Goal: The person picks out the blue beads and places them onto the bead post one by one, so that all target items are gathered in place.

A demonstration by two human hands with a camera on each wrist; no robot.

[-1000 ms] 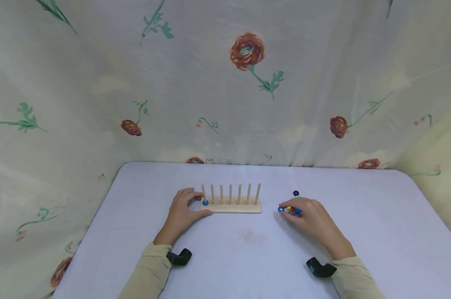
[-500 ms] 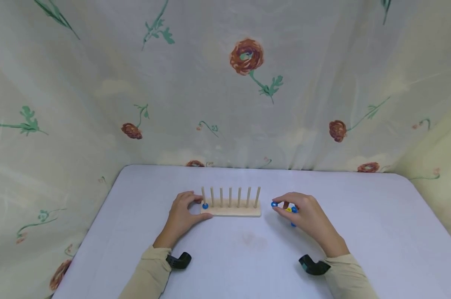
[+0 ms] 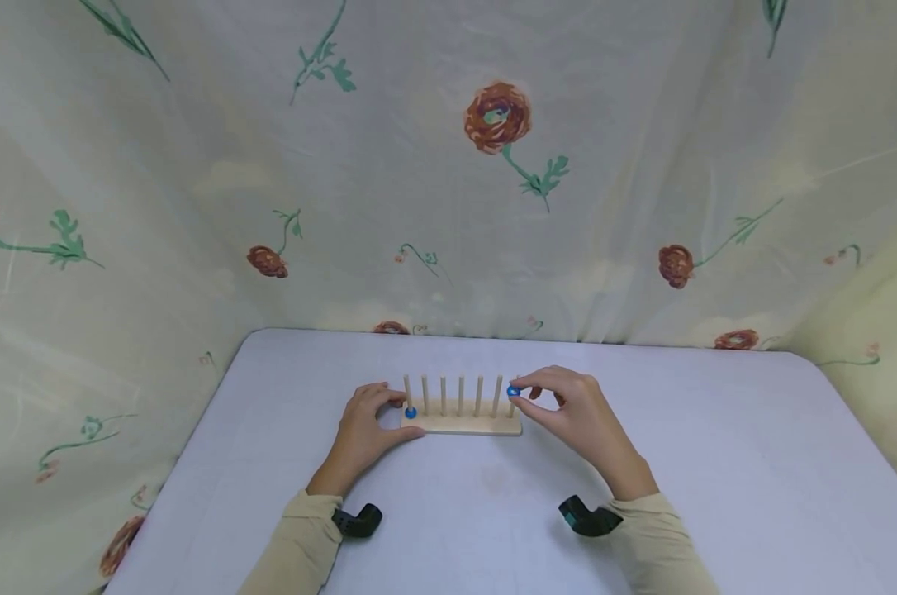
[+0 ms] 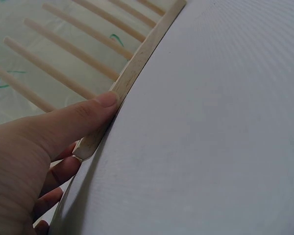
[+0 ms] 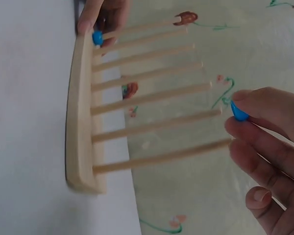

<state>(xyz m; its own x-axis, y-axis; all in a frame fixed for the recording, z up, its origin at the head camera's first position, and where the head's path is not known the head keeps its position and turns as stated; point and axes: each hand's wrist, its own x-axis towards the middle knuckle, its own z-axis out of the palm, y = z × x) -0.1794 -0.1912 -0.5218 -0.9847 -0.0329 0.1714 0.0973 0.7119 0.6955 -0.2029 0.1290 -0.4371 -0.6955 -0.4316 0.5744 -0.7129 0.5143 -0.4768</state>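
A wooden peg rack [image 3: 463, 426] with a row of several upright pegs stands on the table. My left hand [image 3: 359, 426] grips its left end, the thumb [image 4: 107, 99] on the front edge and the fingers round the end and back. At the foot of the leftmost peg sits a blue bead [image 5: 97, 37]. My right hand [image 3: 586, 417] pinches a second blue bead [image 3: 513, 392] between thumb and forefinger. In the head view that bead is at the rightmost pegs, near their tops. The right wrist view shows the held bead [image 5: 239, 112] apart from the peg tips.
A white-covered table [image 3: 448, 512] extends around the rack. Behind it hangs a flowered curtain [image 3: 389, 165]. Black wrist cameras sit at the left sleeve [image 3: 300, 529] and the right sleeve [image 3: 657, 537]. My right hand and arm hide part of the table on the right.
The right hand has lifted its blue bead and carried it left to the rack's right end. Other coloured beads near it are out of sight now. My left hand keeps its grip.
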